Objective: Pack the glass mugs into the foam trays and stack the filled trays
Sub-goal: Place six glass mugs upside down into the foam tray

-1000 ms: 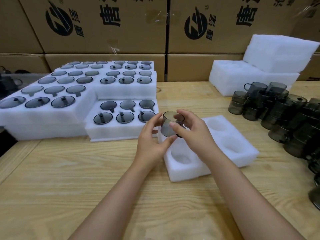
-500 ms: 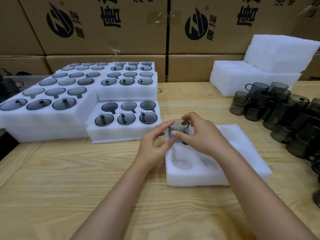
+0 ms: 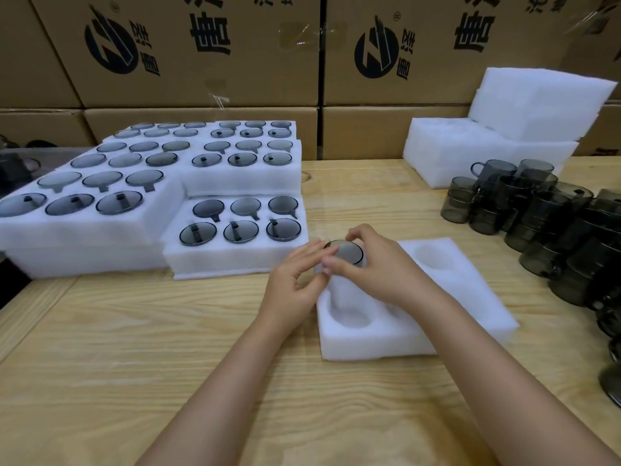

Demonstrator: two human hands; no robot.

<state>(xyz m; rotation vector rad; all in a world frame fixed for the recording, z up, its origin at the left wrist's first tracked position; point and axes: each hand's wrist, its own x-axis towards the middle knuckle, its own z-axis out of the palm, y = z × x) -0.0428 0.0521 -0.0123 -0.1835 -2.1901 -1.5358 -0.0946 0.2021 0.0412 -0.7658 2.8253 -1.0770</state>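
A smoky grey glass mug (image 3: 346,252) sits sunk into the far-left pocket of a white foam tray (image 3: 463,297) in front of me, only its rim showing. My left hand (image 3: 295,280) pinches the rim from the left and my right hand (image 3: 373,267) grips it from the right and above. The tray's other pockets (image 3: 433,255) that show are empty; my right forearm hides part of the tray.
Filled foam trays (image 3: 235,260) with mugs stand stacked at the left. Loose grey mugs (image 3: 544,216) crowd the table's right side. Empty foam trays (image 3: 477,153) are piled at the back right. Cardboard boxes (image 3: 201,52) wall off the rear.
Both hands lowered the mug from above the tray down into its far-left pocket. The tray now lies squarer to me.
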